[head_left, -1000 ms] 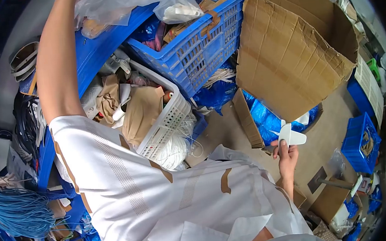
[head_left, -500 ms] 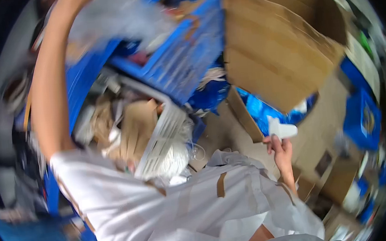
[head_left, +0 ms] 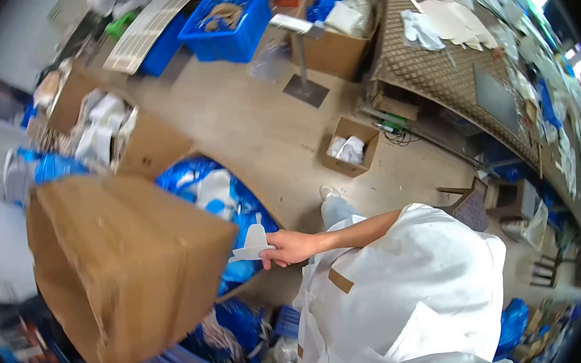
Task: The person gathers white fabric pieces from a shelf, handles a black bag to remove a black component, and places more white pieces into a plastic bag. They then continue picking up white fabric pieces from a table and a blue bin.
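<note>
Head view: your right hand [head_left: 290, 246] sits just off the corner of the big cardboard box [head_left: 124, 267], with the sleeve of your white coat [head_left: 411, 275] trailing behind it. Your fingers [head_left: 273, 254] are pinching a white plastic piece [head_left: 253, 243] by its edge, thumb on top and the rest curled beneath. The piece is flat with a rounded tab standing up. It is held in the air right at the box's corner, and you cannot tell whether it touches the cardboard. Your left hand is out of the picture.

Blue plastic bags [head_left: 214, 189] lie just behind the box, partly hidden by it. Beyond the box, across the bare floor [head_left: 257, 122], stands a small open carton [head_left: 350, 149] with white stuff inside. Further off is a blue crate [head_left: 229, 19]. Well apart from the box, a cluttered counter [head_left: 427, 70] runs along. Any print on the boxes is too blurred to read.
</note>
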Demonstrator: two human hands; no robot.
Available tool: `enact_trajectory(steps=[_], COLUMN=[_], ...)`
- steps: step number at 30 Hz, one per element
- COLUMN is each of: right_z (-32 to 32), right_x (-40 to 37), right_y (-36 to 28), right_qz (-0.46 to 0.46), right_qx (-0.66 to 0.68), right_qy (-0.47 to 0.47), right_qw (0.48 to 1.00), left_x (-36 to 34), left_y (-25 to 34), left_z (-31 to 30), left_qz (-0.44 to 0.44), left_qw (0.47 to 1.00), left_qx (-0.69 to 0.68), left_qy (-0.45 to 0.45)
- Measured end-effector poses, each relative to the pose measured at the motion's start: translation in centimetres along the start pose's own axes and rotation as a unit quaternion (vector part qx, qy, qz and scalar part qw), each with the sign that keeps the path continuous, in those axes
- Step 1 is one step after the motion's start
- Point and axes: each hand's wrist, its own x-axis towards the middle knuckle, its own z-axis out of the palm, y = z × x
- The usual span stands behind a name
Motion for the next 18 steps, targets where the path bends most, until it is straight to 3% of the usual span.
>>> enact_trajectory(steps=[3, 4, 6, 7, 8, 10, 11, 13, 14, 15, 18], right_z=[-7.5, -9.7, -14.6, -17.1, -19.1, -22.8, -24.2, -27.3, -28.9, -30.8, -35.7], right_x=[1.2, 1.7, 2.6, 3.0, 4.0, 6.6, 7.3, 9.7, 11.2, 12.9, 17.7], right_y=[-2.1, -3.3, -6.9, -8.7, -9.2, -9.8, -10.9, -10.5, -10.3, -9.9, -8.9], right_qz=[0.001, -0.002, 0.003, 0.026, 0.025, -0.023, -0.018, -0.024, -0.030, -0.033, 0.002], right_qx=[0.049, 0.043, 0.100, 0.090, 0.096, 0.126, 0.117, 0.094, 0.060, 0.065, -0.021], right_qy=[0.041, 0.061, 0.006, -0.006, 0.004, -0.035, -0.028, -0.014, -0.015, -0.008, 0.002], right_qw=[0.998, 0.997, 0.995, 0.996, 0.995, 0.991, 0.993, 0.995, 0.998, 0.997, 1.000], left_x=[2.4, 3.2, 7.0, 8.3, 10.1, 12.7, 14.0, 16.9, 19.2, 21.9, 29.7], left_y=[12.5, 15.6, 23.7, 34.0, 39.6, 48.6, 51.3, 55.2, 56.8, 58.3, 63.4], left_z=[4.2, 6.2, 10.1, 8.7, 10.6, 13.2, 14.7, 16.8, 17.3, 18.2, 18.6], left_qz=[0.089, 0.124, 0.178, 0.030, 0.076, 0.112, 0.123, 0.062, 0.040, 0.045, 0.101], left_qw=[0.964, 0.932, 0.840, 0.821, 0.800, 0.633, 0.628, 0.613, 0.698, 0.699, 0.787], left_qx=[-0.249, -0.341, -0.507, -0.547, -0.567, -0.735, -0.733, -0.748, -0.661, -0.657, -0.515], left_qy=[0.021, 0.006, -0.078, -0.161, -0.183, -0.216, -0.229, -0.246, -0.273, -0.279, -0.326])
